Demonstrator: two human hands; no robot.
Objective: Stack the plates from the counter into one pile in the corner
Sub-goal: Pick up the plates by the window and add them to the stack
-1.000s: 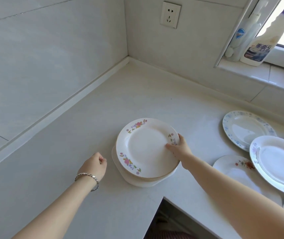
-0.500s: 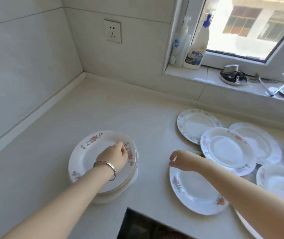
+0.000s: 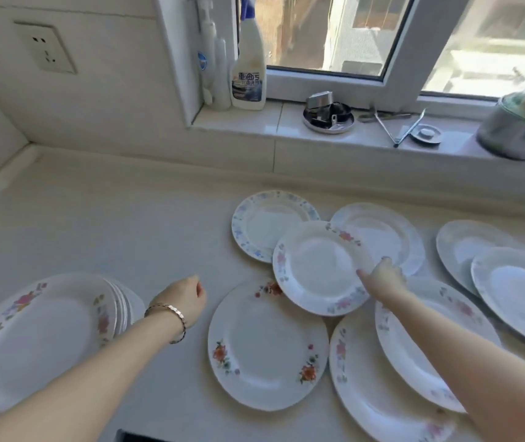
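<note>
Gripping the white round china plate with pink flowers on its rim [image 3: 315, 266] at its right edge, my right hand [image 3: 384, 277] has the thumb on top of the rim and the other fingers [image 3: 387, 261] curled at the edge, so they are clamped on it. That plate overlaps three neighbours: the white plate with a blue patterned rim [image 3: 261, 224] behind it, a pale flowered plate [image 3: 388, 234] to its right and the white plate with red and orange flowers [image 3: 264, 349] in front. I cannot tell whether it is already lifted clear of them or rests on them.

My left hand [image 3: 184, 298] hovers over the pale stone table [image 3: 127, 218] between the red-flowered plate and the pile of white flowered plates [image 3: 41, 339]. Its fingers are loosely curled under and hold nothing. The pile sits at the lower left, on the corner side of the table, well apart from the plate I hold.

I judge this to be the pick-up of the next plate, with most of the work left: several more loose plates lie under and beyond my right arm.

The next move calls for raising the pink-flowered plate straight up so that it does not drag or tip its neighbours. Then I would carry it left over the red-flowered plate and lower it flat and centred on the pile. My free left hand is well placed to steady the pile as the plate lands.
</note>
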